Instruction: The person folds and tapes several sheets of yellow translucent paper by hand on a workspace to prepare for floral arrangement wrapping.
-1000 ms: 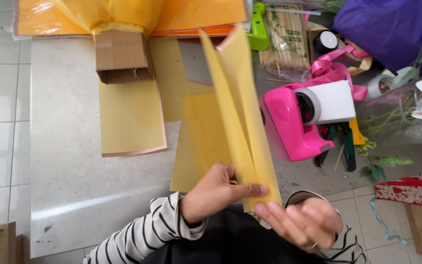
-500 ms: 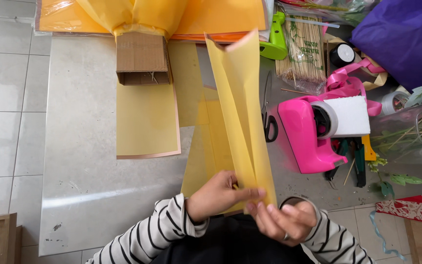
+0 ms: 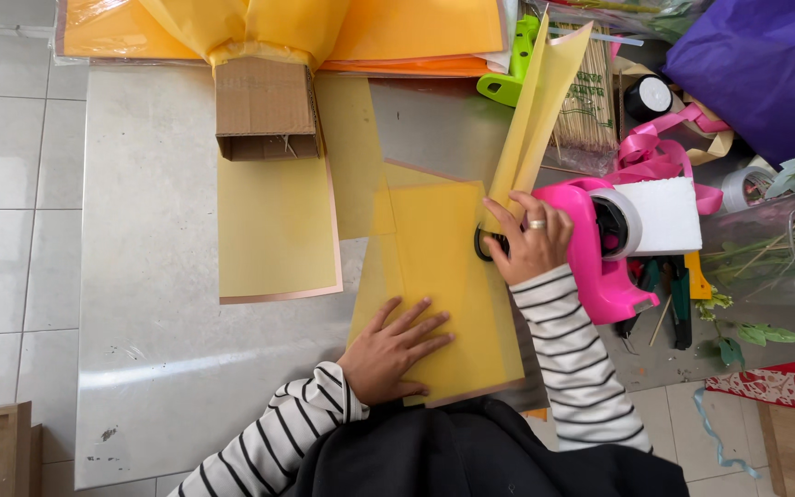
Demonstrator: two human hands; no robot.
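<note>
The person's left hand (image 3: 396, 350) lies flat, fingers spread and palm down, on a translucent yellow wrapping sheet (image 3: 448, 276) spread on the grey metal work surface (image 3: 149, 276), pressing its near edge. The right hand (image 3: 528, 241), with a ring on one finger, is at the sheet's right edge, its fingers bent over the black handles of a pair of scissors (image 3: 489, 245) that lie half under the paper; whether the fingers are closed on the handles or only resting on them cannot be told. From beside this hand a folded strip of the same yellow film (image 3: 537, 110) stands up and slants toward the far right. To the left lies a second yellow sheet with a copper-coloured edge (image 3: 273, 235), and at its far end sits a small brown cardboard box (image 3: 264, 109). Just right of the right hand is a bright pink tape dispenser (image 3: 604, 253) bearing a white block. A bundle of thin wooden skewers (image 3: 591, 110) lies farther away, and orange sheets (image 3: 416, 32) are stacked at the far edge.
</note>
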